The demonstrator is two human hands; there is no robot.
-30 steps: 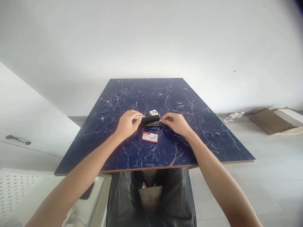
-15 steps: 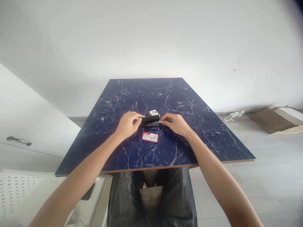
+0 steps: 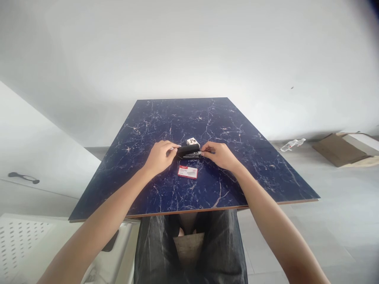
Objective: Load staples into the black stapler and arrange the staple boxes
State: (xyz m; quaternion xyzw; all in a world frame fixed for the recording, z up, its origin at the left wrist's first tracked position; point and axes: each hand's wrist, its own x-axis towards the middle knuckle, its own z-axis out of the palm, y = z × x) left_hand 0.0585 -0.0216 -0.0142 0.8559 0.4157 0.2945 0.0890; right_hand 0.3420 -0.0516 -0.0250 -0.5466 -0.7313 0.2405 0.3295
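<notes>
A black stapler (image 3: 188, 150) lies on the dark blue marbled table (image 3: 166, 118), between both my hands. My left hand (image 3: 159, 156) is closed round its left end. At the right end my right hand (image 3: 220, 154) pinches the metal tip, fingers pressed together; what it pinches there is too small to name. A small red and white box (image 3: 187, 172) lies flat just in front of the stapler. A little white box (image 3: 192, 141) stands right behind it.
A white perforated chair (image 3: 20, 236) with a dark phone (image 3: 110, 241) on it stands at my lower left. On the floor at the right lie a plastic bottle (image 3: 291, 145) and flattened cardboard (image 3: 340, 150). A white door with a black handle (image 3: 23, 177) is at the left.
My hands and the stapler have scarcely moved; the view has shifted very slightly.
</notes>
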